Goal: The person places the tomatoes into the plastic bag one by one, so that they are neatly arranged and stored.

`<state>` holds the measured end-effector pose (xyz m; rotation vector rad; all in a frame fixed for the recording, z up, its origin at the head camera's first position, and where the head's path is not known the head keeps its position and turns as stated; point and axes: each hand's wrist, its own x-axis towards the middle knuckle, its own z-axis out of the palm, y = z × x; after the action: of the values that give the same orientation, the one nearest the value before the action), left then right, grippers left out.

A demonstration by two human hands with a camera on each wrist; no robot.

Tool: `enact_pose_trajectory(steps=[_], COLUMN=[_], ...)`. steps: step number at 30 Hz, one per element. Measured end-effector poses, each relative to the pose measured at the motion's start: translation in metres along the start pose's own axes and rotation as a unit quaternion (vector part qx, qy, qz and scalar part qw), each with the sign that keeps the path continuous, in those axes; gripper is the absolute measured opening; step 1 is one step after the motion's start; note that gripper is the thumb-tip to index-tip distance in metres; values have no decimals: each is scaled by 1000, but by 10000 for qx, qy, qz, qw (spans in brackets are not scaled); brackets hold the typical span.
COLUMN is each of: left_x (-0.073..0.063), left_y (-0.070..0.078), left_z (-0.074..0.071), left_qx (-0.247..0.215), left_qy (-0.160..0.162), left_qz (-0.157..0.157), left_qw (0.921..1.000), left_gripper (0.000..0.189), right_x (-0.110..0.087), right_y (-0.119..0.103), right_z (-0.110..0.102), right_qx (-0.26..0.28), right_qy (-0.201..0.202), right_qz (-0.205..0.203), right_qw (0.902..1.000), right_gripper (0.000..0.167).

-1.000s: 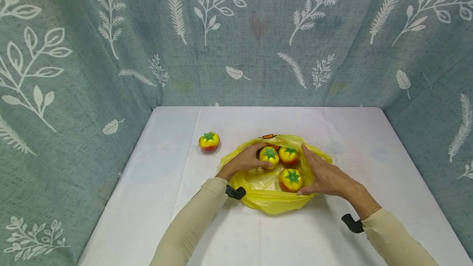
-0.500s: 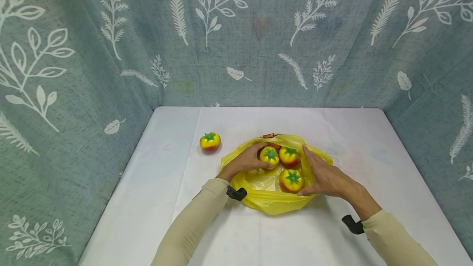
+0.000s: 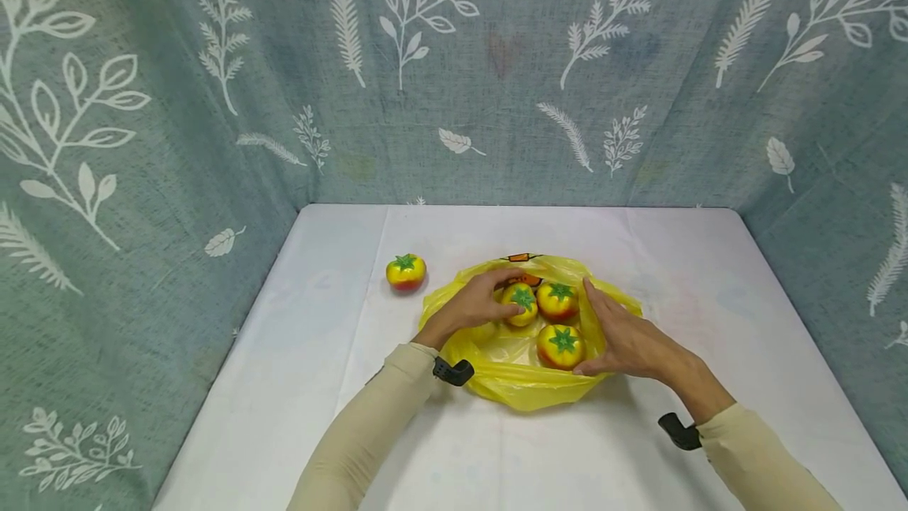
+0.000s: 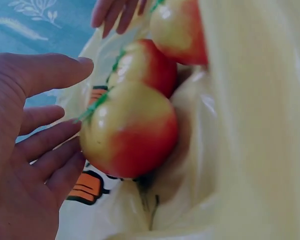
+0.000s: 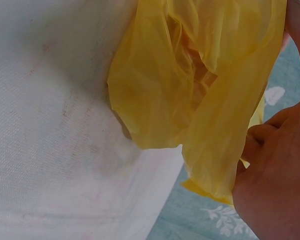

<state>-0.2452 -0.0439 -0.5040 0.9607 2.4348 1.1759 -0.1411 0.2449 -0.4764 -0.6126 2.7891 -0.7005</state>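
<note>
A yellow plastic bag lies with its mouth spread on the table. Three yellow-red tomatoes with green star-shaped tops sit inside. My left hand reaches into the bag beside the left tomato. In the left wrist view its thumb stands off from that tomato, and its fairly straight fingers lie along the tomato's side. The back tomato and front tomato rest nearer my right hand. That hand, fingers and thumb spread, rests against the bag's right side; its fingertips are partly hidden in the right wrist view.
Another tomato sits on the white table, left of the bag and towards the back. Grey-green curtains with white leaf prints stand behind the table and on both sides. An orange print shows on the bag's back rim.
My left fingers have loosened from round the left tomato and drawn slightly back from it; the tomato has shifted a little. The right hand keeps its place at the bag.
</note>
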Motion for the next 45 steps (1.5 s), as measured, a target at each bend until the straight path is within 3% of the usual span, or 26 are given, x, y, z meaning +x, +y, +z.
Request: enact_pose_trajectory(steps=[5, 11, 19, 25, 32, 37, 45], left_x=[-2, -6, -25, -48, -74, -85, -100], left_y=[8, 14, 13, -1, -22, -41, -73], left_z=[-5, -15, -51, -86, -112, -116, -107], left_qx=[-61, -766, -964, -1231, -1377, -1399, -1425], left_qy=[17, 160, 891, 1490, 1947, 2361, 3001], left_qz=[101, 439, 537, 522, 107, -260, -621], left_qw=[9999, 9960, 9899, 9798, 9711, 9613, 9411], left_gripper=[66, 64, 62, 62, 68, 70, 79], right_x=[0, 1, 1, 1, 0, 0, 3], right_y=[-1, 0, -1, -2, -1, -1, -2], right_z=[-1, -1, -1, -1, 2, 2, 4], right_qx=[38, 62, 89, 173, 180, 197, 212], right_qy=[-7, 7, -13, -66, -71, -65, -74], right_qz=[-26, -69, 23, 72, 74, 113, 142], right_qw=[10000, 10000, 10000, 9998, 9998, 9997, 9996], right_gripper=[138, 137, 138, 137, 138, 137, 138])
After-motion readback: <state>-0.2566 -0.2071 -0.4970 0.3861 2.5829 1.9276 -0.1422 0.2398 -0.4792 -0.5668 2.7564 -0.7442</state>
